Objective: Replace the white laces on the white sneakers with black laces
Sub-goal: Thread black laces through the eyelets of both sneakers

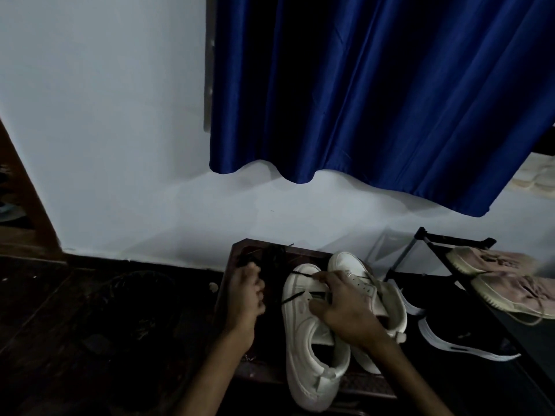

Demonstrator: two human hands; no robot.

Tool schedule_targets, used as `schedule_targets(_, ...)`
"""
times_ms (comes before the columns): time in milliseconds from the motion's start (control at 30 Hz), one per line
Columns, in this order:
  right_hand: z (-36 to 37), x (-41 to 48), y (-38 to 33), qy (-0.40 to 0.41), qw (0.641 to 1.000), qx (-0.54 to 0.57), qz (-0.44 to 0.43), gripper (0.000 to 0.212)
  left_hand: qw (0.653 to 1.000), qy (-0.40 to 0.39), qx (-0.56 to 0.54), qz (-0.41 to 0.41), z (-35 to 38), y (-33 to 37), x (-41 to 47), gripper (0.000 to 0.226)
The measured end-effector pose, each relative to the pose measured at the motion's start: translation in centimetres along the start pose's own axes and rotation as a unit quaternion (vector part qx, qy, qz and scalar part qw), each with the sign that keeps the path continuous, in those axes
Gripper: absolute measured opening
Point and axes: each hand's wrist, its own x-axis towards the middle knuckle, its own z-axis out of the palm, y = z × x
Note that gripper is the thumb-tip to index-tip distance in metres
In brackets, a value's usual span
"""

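Two white sneakers lie side by side on a small dark table [237,250]. A black lace [295,297] crosses the front eyelets of the left sneaker [303,331]. My right hand [345,304] lies over both shoes and pinches the lace near the left sneaker's toe. The right sneaker [354,265] is partly hidden under that hand. My left hand [244,298] is beside the left sneaker, fingers curled; a dark lace bundle [271,256] lies just beyond its fingertips, and whether it holds a strand I cannot tell.
A blue curtain [375,94] hangs over the white wall behind. To the right, a black rack [432,244] carries pinkish shoes [495,262], with dark shoes with white soles [459,337] below. A wooden frame [27,199] stands at far left on a dark floor.
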Motion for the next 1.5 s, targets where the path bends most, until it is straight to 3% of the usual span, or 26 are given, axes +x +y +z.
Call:
schedule_targets(33, 0.2, -0.4, -0.1, 0.03, 0.999, 0.004, 0.009, 0.058, 0.987, -0.03, 0.142, 0.075, 0.2, -0.8, 0.0, 0.017)
schedule_targets(100, 0.6, -1.0, -0.2, 0.119, 0.993, 0.0, -0.012, 0.046, 0.903, -0.117, 0.365, 0.194, 0.6, -2.0, -0.3, 0.012)
schedule_targets(133, 0.7, -1.5, -0.5, 0.159, 0.987, -0.023, -0.028, 0.039, 0.866, -0.142, 0.425, 0.222, 0.8, -2.1, -0.5, 0.012)
schedule_targets(200, 0.8, -2.6, -1.0, 0.189, 0.979, -0.065, -0.037, 0.036, 0.827, -0.146, 0.474, 0.266, 1.0, -1.8, -0.6, 0.014)
schedule_targets(267, 0.9, -3.7, -1.6, 0.163, 0.984, -0.075, -0.002, 0.047, 0.798, -0.134, 0.509, 0.292, 1.0, -1.3, -0.4, 0.016)
schedule_targets(367, 0.7, -4.1, -1.6, 0.154, 0.98, -0.12, 0.02, 0.05, 0.727, -0.118, 0.593, 0.326, 0.8, -0.6, -0.3, 0.015)
schedule_targets(433, 0.4, -3.7, -1.4, 0.126, 0.983, -0.128, 0.035, 0.047, 0.746, -0.08, 0.585, 0.308, -0.3, 0.2, 0.2, 0.007)
schedule_targets(567, 0.6, -3.3, -1.1, 0.106, 0.984, -0.132, 0.058, 0.044, 0.844, 0.034, 0.477, 0.244, -4.8, 2.1, 1.9, 0.018)
schedule_targets(633, 0.7, -3.3, -1.2, 0.115, 0.984, -0.12, 0.06, 0.043, 0.852, 0.031, 0.467, 0.235, -5.4, 2.4, 1.6, 0.013)
schedule_targets(700, 0.7, -3.4, -1.4, 0.124, 0.986, -0.099, 0.061, 0.043, 0.831, -0.036, 0.504, 0.23, -4.5, 1.6, 0.6, 0.012)
schedule_targets(767, 0.8, -3.5, -1.7, 0.129, 0.986, -0.08, 0.062, 0.042, 0.806, -0.082, 0.544, 0.217, -2.9, 0.6, -0.2, 0.029)
schedule_targets(1000, 0.7, -3.6, -1.7, 0.117, 0.988, -0.08, 0.064, 0.041, 0.77, -0.057, 0.591, 0.233, -0.9, 0.4, -0.9, 0.029)
schedule_targets(1200, 0.8, -3.5, -1.7, 0.108, 0.989, -0.076, 0.069, 0.042, 0.754, -0.133, 0.583, 0.272, 0.6, 0.4, -0.9, 0.035)
schedule_targets(1267, 0.8, -3.4, -1.8, 0.1, 0.989, -0.073, 0.075, 0.042, 0.74, -0.123, 0.59, 0.298, 1.5, 0.0, -0.9, 0.028)
schedule_targets(1400, 0.8, -3.4, -1.6, 0.109, 0.988, -0.081, 0.071, 0.043, 0.666, -0.088, 0.67, 0.317, 1.4, 0.6, -1.5, 0.029)
schedule_targets(1433, 0.8, -3.4, -1.6, 0.11, 0.988, -0.082, 0.072, 0.044, 0.667, -0.064, 0.664, 0.331, 1.0, 1.1, -1.5, 0.027)
schedule_targets(1500, 0.9, -3.3, -1.4, 0.109, 0.988, -0.085, 0.069, 0.045, 0.71, 0.014, 0.607, 0.356, -0.9, 2.5, -0.9, 0.019)
